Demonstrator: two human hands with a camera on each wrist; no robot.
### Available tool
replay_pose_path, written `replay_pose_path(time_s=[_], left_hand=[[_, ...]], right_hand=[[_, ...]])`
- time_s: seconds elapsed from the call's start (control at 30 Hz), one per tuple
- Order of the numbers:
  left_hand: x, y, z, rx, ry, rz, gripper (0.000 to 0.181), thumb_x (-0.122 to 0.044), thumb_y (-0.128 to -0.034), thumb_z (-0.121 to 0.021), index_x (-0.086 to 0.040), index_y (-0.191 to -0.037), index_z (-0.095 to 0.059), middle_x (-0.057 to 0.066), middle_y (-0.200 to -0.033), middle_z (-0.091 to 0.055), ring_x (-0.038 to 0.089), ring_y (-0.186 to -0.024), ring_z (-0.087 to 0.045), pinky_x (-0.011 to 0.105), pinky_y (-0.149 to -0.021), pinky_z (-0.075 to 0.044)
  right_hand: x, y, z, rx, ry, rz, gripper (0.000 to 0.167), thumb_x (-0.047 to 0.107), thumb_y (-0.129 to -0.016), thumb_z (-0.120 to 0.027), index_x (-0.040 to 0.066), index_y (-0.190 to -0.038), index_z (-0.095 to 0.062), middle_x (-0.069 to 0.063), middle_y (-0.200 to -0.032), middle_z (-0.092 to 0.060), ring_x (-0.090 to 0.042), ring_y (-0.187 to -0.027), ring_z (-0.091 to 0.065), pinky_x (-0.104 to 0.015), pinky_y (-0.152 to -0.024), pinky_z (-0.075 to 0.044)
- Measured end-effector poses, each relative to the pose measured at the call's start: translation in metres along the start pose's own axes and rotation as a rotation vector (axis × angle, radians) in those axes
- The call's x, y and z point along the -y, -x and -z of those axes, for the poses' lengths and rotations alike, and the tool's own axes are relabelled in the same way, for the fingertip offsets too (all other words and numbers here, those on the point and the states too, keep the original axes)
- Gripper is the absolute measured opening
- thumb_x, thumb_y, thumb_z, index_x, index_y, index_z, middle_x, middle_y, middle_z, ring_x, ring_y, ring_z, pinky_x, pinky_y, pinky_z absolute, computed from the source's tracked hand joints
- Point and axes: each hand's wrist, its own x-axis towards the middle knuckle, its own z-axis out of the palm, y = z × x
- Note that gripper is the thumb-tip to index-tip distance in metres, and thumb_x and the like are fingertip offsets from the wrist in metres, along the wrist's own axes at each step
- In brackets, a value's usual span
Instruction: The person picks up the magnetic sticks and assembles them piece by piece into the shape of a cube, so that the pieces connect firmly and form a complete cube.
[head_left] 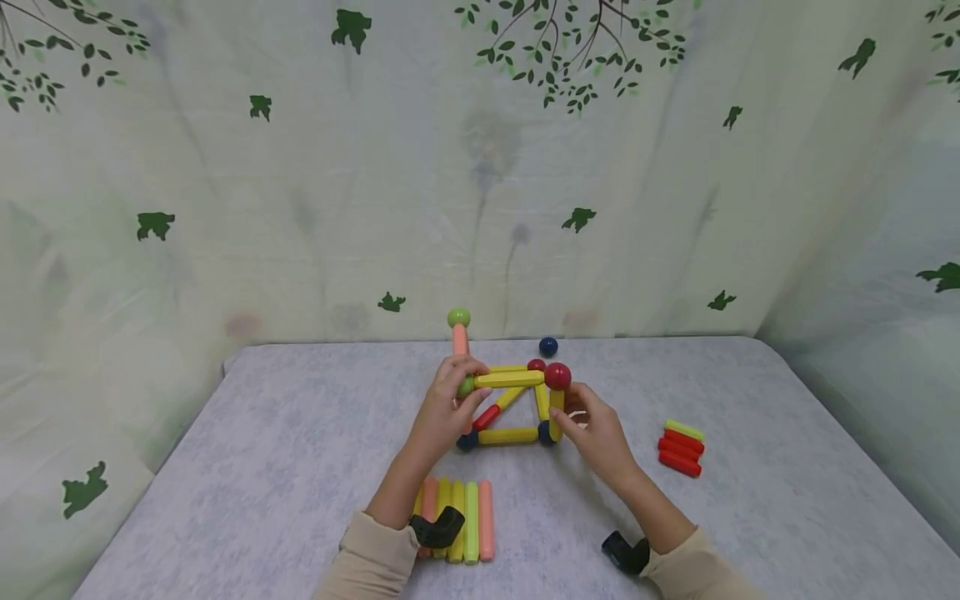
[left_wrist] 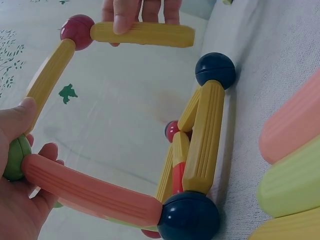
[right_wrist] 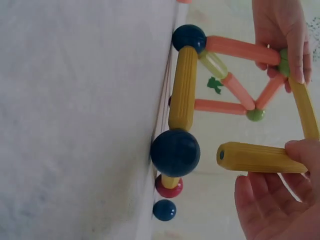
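Note:
In the head view a frame of rods and balls stands mid-table. My left hand [head_left: 450, 404] grips its upper left corner around a green ball [left_wrist: 17, 157], where a pink rod [left_wrist: 95, 190] and a yellow rod [head_left: 510, 379] meet. A red ball [head_left: 557, 376] sits at the right end of that yellow rod. From it hangs another yellow rod [right_wrist: 260, 157], which my right hand [head_left: 600, 429] pinches between thumb and fingers. In the right wrist view this rod's free end is apart from the dark blue ball [right_wrist: 175, 152] at the frame's near corner.
Pink, yellow and green rods [head_left: 471, 521] lie side by side near the left forearm. To the right is a small group of red rods [head_left: 681, 454] with one green rod [head_left: 684, 430]. A loose dark blue ball [head_left: 548, 347] sits at the table's back edge.

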Motion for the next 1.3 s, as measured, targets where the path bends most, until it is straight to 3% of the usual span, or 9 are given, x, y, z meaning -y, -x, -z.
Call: replay_pose_path(time_s=[0.33,0.5,0.63,0.73,0.83,0.97,1.13,1.3], left_hand=[[-0.002,0.001,0.000,-0.017,-0.020,0.018,0.025,-0.013,-0.0838,-0.064,-0.010,-0.108,-0.057,0.002,-0.117,-0.042,0.013,-0.082,-0.045,0.023,-0.057,-0.042],[-0.007,0.002,0.007,-0.007,-0.062,0.034,0.037,-0.015,-0.0815,-0.067,-0.010,-0.116,-0.053,0.006,-0.124,-0.037,0.016,-0.086,-0.048,0.026,-0.066,-0.047],[-0.010,0.002,0.017,0.004,-0.069,0.090,0.050,-0.014,-0.0777,-0.071,-0.010,-0.122,-0.047,0.010,-0.129,-0.033,0.021,-0.094,-0.049,0.035,-0.076,-0.047],[-0.010,0.002,0.023,0.024,-0.064,0.121,0.056,-0.015,-0.0772,-0.072,-0.009,-0.125,-0.043,0.012,-0.131,-0.032,0.023,-0.092,-0.051,0.038,-0.076,-0.046],[-0.008,0.001,0.024,0.044,-0.046,0.117,0.055,-0.015,-0.0786,-0.070,-0.005,-0.125,-0.043,0.014,-0.131,-0.033,0.023,-0.090,-0.052,0.040,-0.077,-0.047],[-0.007,0.000,0.024,0.065,-0.031,0.124,0.053,-0.018,-0.0803,-0.069,-0.005,-0.125,-0.044,0.013,-0.131,-0.033,0.024,-0.090,-0.052,0.041,-0.076,-0.047],[-0.007,0.008,0.036,0.108,-0.054,0.210,0.062,-0.025,-0.0794,-0.070,-0.011,-0.130,-0.037,0.009,-0.131,-0.034,0.024,-0.097,-0.051,0.042,-0.079,-0.046],[-0.001,0.036,0.065,0.181,-0.162,0.337,0.064,-0.029,-0.0806,-0.068,-0.013,-0.132,-0.034,0.010,-0.129,-0.035,0.026,-0.101,-0.049,0.042,-0.080,-0.046]], right_hand=[[-0.009,-0.010,0.001,0.008,-0.035,0.039,0.031,0.012,-0.083,-0.065,0.012,-0.113,-0.055,-0.001,-0.098,-0.059,-0.016,-0.089,-0.056,-0.036,-0.076,-0.049],[-0.014,-0.011,-0.001,0.039,-0.008,0.009,0.031,0.014,-0.083,-0.065,0.014,-0.112,-0.054,0.000,-0.097,-0.059,-0.016,-0.090,-0.056,-0.037,-0.076,-0.049],[-0.016,-0.010,-0.001,0.021,0.000,0.087,0.053,0.009,-0.082,-0.066,0.016,-0.127,-0.040,-0.006,-0.105,-0.056,-0.018,-0.089,-0.056,-0.038,-0.075,-0.049],[-0.015,-0.010,0.000,0.004,0.039,0.178,0.072,0.005,-0.081,-0.066,0.021,-0.137,-0.024,-0.010,-0.110,-0.054,-0.019,-0.089,-0.057,-0.038,-0.073,-0.050],[-0.012,-0.010,0.001,-0.006,0.072,0.213,0.076,0.002,-0.080,-0.066,0.026,-0.138,-0.024,-0.010,-0.108,-0.055,-0.020,-0.089,-0.058,-0.038,-0.072,-0.050],[-0.008,-0.011,0.004,0.009,0.087,0.199,0.074,0.004,-0.081,-0.066,0.027,-0.138,-0.025,-0.008,-0.106,-0.056,-0.021,-0.091,-0.057,-0.038,-0.072,-0.050],[-0.008,-0.004,0.024,0.035,0.123,0.162,0.075,0.012,-0.081,-0.067,0.028,-0.140,-0.023,-0.008,-0.111,-0.053,-0.023,-0.097,-0.055,-0.043,-0.077,-0.048],[-0.016,0.017,0.068,0.068,0.243,0.121,0.070,0.014,-0.080,-0.069,0.018,-0.138,-0.031,-0.011,-0.116,-0.052,-0.027,-0.102,-0.051,-0.046,-0.079,-0.046]])
